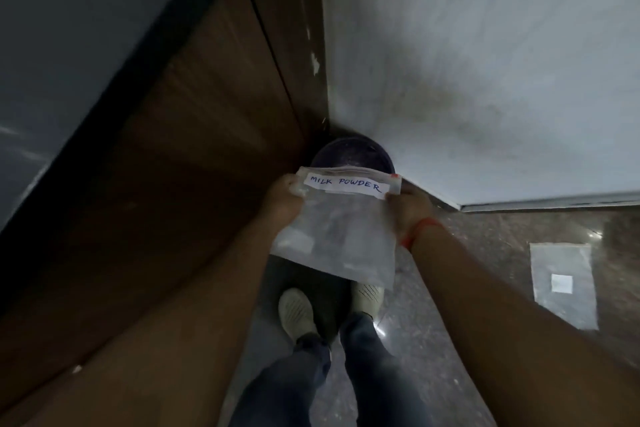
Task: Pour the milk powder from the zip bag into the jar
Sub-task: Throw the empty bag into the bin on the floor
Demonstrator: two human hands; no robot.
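A clear zip bag (337, 236) with a white label reading "MILK POWDER" hangs in front of me, held by its top edge. My left hand (284, 199) pinches its top left corner and my right hand (410, 210) pinches its top right corner. The bag looks nearly flat, with a little white powder showing inside. Just beyond the bag's top sits a dark round container (351, 152) in the corner on the floor, partly hidden by the bag. No jar shows in this view.
A brown wooden panel (194, 135) rises on the left and a white wall (485, 80) on the right. Another clear bag (562, 282) with a small white square lies on the speckled floor (502, 253) to the right. My two feet (298, 312) stand below the bag.
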